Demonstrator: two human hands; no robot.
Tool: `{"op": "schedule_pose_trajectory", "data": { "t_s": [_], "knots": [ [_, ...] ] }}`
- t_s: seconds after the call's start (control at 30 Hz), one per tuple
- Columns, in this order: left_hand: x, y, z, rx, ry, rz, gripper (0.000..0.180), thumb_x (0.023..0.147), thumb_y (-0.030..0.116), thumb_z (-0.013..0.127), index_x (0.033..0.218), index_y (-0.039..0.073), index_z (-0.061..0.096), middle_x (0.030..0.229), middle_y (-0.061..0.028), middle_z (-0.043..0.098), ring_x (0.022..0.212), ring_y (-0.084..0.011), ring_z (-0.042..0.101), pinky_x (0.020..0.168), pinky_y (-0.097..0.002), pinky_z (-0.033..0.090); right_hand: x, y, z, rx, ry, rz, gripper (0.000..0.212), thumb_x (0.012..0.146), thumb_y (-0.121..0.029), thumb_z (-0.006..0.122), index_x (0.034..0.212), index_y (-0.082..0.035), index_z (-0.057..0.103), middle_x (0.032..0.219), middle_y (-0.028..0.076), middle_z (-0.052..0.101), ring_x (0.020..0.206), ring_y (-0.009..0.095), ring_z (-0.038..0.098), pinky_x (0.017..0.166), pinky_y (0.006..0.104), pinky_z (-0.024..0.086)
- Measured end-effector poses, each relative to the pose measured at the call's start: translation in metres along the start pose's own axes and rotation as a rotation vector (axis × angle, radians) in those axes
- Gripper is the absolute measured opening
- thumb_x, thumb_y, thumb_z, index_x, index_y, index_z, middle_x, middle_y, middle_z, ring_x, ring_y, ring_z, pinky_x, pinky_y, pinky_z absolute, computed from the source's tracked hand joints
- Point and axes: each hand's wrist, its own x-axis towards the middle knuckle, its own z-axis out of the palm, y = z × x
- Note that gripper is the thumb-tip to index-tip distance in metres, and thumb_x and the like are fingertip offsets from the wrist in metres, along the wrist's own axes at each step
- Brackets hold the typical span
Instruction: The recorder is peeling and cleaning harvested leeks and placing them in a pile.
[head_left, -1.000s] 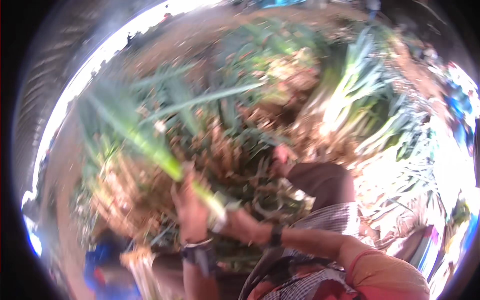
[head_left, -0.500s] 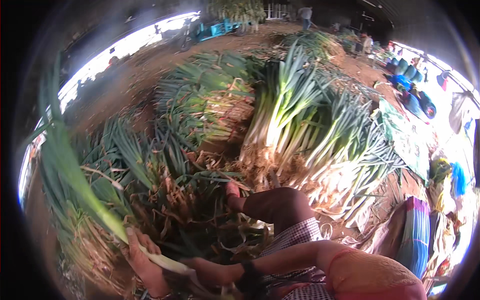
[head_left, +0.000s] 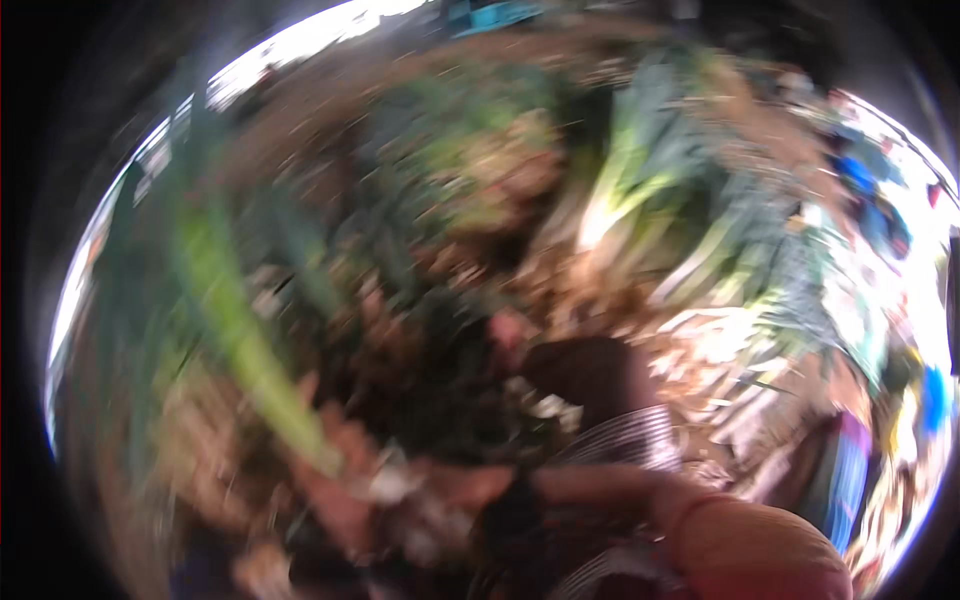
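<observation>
The picture is smeared by motion. A long green onion (head_left: pixel 255 365) slants from the upper left down to my hands, its green leaves up and its pale end low. My left hand (head_left: pixel 335 490) is closed round its lower stem. At the pale end, beside a whitish patch (head_left: pixel 392 482), is my right hand (head_left: pixel 460 487); its fingers are too blurred to make out. A dark band (head_left: pixel 512 515) circles my right wrist. Left of my hands lies a heap of green onions (head_left: pixel 205 430), roots toward me.
Upright bunches of green onions (head_left: pixel 610 215) stand ahead and to the right, with a lying stack (head_left: pixel 490 165) farther back. Loose dark leaves (head_left: pixel 420 390) cover the ground before me. My bent knee (head_left: pixel 580 375) is right of them. A blue striped bundle (head_left: pixel 845 485) stands at far right.
The view has swung, so the surroundings sit farther right and are blurred. My hands and the green onion appear slightly farther right, and the onion stands steeper.
</observation>
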Motion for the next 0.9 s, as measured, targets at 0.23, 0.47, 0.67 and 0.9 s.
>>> {"op": "schedule_pose_trajectory", "data": {
  "t_s": [0.23,0.47,0.67,0.9],
  "knots": [
    [-0.019,-0.004,-0.015,0.945,0.374,0.573,0.049,0.104,0.039,0.042,0.098,-0.004,0.065,0.089,-0.0083,0.070,0.070,-0.0125,0.059,0.066,-0.0273,0.050,0.028,-0.079,0.050,-0.014,0.171,0.088,0.027,0.090,-0.011,0.068,0.115,-0.003,0.062,0.098,-0.003,0.062,0.090,0.004,0.052,0.077,0.0250,0.047],
    [-0.032,0.014,0.003,1.258,0.476,0.773,0.013,0.091,0.002,0.056,0.085,-0.006,0.064,0.087,-0.0089,0.064,0.079,-0.0157,0.057,0.072,-0.0302,0.047,0.020,-0.087,0.043,0.142,0.069,0.245,0.017,0.086,-0.010,0.069,0.102,-0.005,0.066,0.085,-0.004,0.061,0.080,0.004,0.054,0.070,0.0222,0.046],
    [-0.043,0.006,-0.009,1.296,0.109,0.425,0.017,0.079,0.000,0.059,0.069,-0.002,0.045,0.067,-0.0073,0.045,0.062,-0.0127,0.044,0.056,-0.0283,0.038,0.031,-0.085,0.033,0.012,0.084,-0.066,0.028,0.095,-0.016,0.062,0.118,0.000,0.059,0.077,-0.006,0.056,0.069,0.000,0.045,0.058,0.0197,0.038],
    [-0.025,0.077,-0.103,1.984,0.126,0.326,0.019,0.087,0.016,0.063,0.090,-0.003,0.066,0.083,-0.0251,0.062,0.079,-0.0397,0.062,0.072,-0.0505,0.046,0.027,-0.093,0.045,-0.169,0.058,0.067,0.028,0.089,-0.017,0.070,0.112,0.001,0.066,0.096,0.000,0.066,0.091,0.008,0.058,0.082,0.0250,0.048]
  ]
}}
